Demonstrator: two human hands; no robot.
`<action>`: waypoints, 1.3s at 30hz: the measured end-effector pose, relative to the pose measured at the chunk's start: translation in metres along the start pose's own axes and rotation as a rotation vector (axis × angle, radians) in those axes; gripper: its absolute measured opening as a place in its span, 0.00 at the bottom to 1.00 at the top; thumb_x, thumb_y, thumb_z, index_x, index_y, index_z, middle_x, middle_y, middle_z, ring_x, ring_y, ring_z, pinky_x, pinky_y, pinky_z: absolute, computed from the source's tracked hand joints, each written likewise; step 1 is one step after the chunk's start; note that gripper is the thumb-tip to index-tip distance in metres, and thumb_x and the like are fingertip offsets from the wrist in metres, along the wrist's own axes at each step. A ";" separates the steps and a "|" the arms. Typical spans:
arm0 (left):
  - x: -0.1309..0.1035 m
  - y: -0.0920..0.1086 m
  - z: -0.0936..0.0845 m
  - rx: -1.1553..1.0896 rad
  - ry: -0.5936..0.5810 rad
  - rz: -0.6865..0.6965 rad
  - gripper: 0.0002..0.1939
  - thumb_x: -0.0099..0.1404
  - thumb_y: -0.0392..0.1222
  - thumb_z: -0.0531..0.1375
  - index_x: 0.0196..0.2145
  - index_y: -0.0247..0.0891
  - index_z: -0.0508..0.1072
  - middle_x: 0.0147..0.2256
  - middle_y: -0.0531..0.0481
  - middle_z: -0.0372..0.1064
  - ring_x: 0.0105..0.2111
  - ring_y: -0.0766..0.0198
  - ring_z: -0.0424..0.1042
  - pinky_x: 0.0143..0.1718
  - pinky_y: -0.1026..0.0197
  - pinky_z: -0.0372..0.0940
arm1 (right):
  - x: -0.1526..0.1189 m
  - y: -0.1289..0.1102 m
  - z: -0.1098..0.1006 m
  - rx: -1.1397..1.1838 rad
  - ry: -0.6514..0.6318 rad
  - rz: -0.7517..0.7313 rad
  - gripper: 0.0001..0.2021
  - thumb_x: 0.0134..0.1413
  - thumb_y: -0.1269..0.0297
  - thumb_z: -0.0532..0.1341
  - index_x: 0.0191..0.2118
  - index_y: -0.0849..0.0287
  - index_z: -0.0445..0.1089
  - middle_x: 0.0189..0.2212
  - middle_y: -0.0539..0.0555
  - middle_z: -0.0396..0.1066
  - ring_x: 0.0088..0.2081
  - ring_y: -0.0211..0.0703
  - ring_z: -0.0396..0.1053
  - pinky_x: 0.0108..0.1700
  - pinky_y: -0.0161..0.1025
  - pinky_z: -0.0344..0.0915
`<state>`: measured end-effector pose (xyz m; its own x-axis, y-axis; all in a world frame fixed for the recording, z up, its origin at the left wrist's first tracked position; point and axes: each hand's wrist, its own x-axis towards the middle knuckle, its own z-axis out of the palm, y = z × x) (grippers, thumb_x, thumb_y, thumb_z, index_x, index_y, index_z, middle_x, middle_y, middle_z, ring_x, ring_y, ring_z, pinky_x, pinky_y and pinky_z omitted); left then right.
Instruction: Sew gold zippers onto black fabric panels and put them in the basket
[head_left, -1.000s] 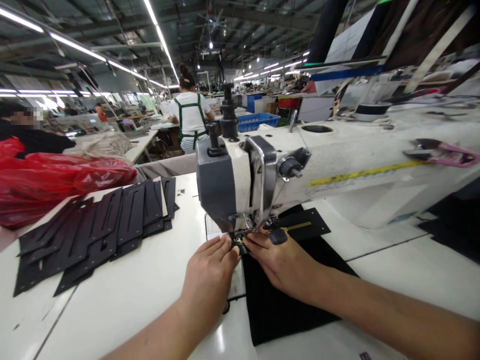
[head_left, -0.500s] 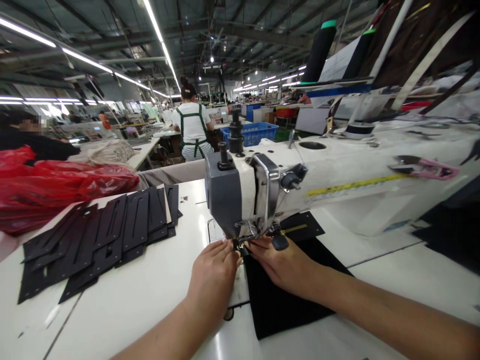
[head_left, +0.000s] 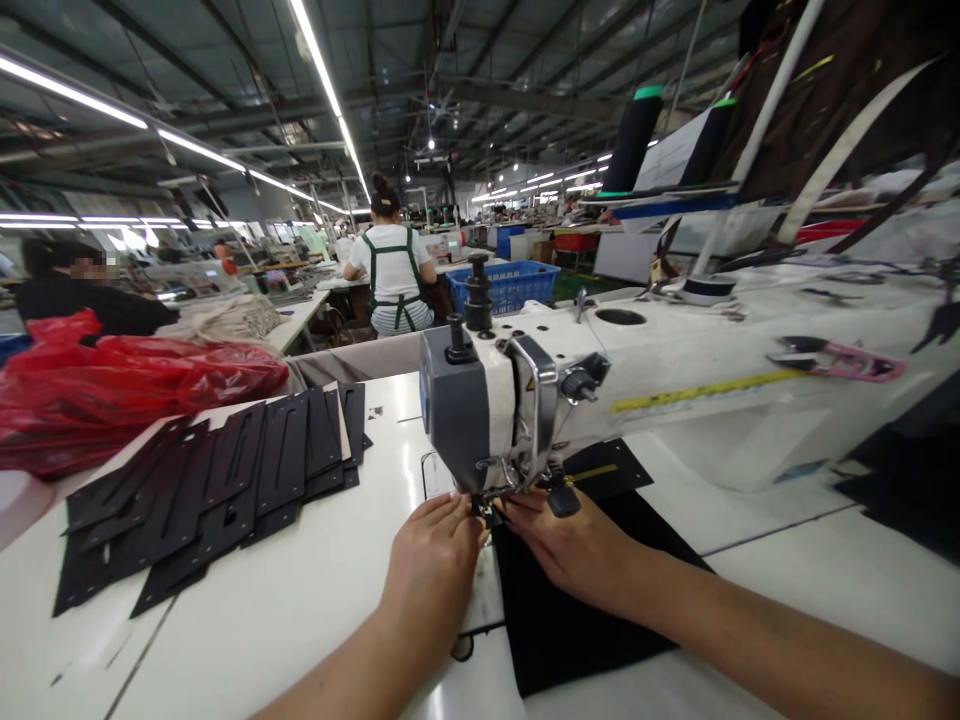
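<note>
A black fabric panel (head_left: 577, 630) lies under the sewing machine (head_left: 480, 400), its left edge at the presser foot (head_left: 489, 508). My left hand (head_left: 433, 560) is just left of the foot, with its fingers closed together at the panel's edge; the fingertips are partly hidden. On the panel, to the right of the foot, rests my right hand (head_left: 566, 540), its fingers pinched on the fabric close to the needle. A dark piece with a yellowish strip (head_left: 596, 473) shows behind the right hand, partly covered by it.
Overlapping black cut-out pieces (head_left: 217, 490) lie on the white table at left, beside a red plastic bag (head_left: 135, 380). Pink-handled snips (head_left: 847, 360) rest on the machine arm. Beyond are a blue crate (head_left: 510, 285) and a person in a green-strapped apron (head_left: 394, 265).
The camera has tilted slightly, so the table and machine appear a little lower. Both hands and the panel keep nearly the same places at the presser foot.
</note>
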<state>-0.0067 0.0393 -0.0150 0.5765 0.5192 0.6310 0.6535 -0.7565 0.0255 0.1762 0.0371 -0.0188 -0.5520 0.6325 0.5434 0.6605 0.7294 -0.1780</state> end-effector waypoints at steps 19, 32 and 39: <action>0.003 0.001 -0.003 0.004 -0.029 0.030 0.09 0.66 0.33 0.50 0.31 0.34 0.69 0.32 0.44 0.74 0.33 0.59 0.75 0.40 0.53 0.70 | 0.003 0.000 -0.004 0.069 0.143 -0.056 0.13 0.54 0.77 0.51 0.40 0.62 0.70 0.34 0.57 0.73 0.36 0.44 0.70 0.43 0.40 0.66; -0.005 -0.002 -0.014 -0.028 -0.114 0.000 0.11 0.64 0.31 0.49 0.36 0.36 0.71 0.40 0.43 0.73 0.40 0.55 0.73 0.41 0.51 0.69 | -0.009 0.003 -0.010 0.047 0.031 0.049 0.13 0.55 0.73 0.51 0.44 0.61 0.68 0.41 0.59 0.72 0.45 0.47 0.68 0.51 0.50 0.62; -0.019 0.032 -0.030 -0.088 -0.125 0.090 0.14 0.61 0.34 0.51 0.45 0.36 0.68 0.40 0.44 0.72 0.39 0.57 0.72 0.39 0.55 0.68 | -0.060 -0.021 -0.041 -0.133 -0.074 0.008 0.18 0.56 0.74 0.50 0.52 0.66 0.63 0.52 0.60 0.63 0.55 0.47 0.59 0.53 0.49 0.61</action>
<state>-0.0116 -0.0064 -0.0033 0.6907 0.4895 0.5322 0.5545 -0.8310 0.0447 0.2165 -0.0268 -0.0147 -0.5793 0.6592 0.4795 0.7239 0.6864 -0.0692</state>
